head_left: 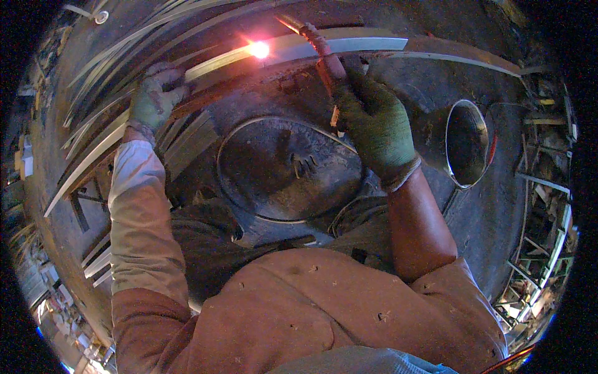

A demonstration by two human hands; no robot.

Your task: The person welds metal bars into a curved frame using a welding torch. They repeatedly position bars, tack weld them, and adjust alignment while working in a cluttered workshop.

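Observation:
My right hand [380,121], in a green work glove, is closed around the handle of a welding torch [319,50]. The torch's bent neck and coppery nozzle reach up and to the left, over a long, slightly curved metal strip [361,44]. A bright pinkish-red spot glows on the strip, left of the nozzle, and reddens the metal around it. Farther left, my gloved left hand [154,100] grips the same strip, its fingertips partly lost in shadow.
Several thin metal strips [118,47] lie fanned out at the far left. Close in front of me rests a round dark metal disc [274,168]. A metal ring [467,144] sits to the right, near cluttered metal scraps [548,187] along the right rim.

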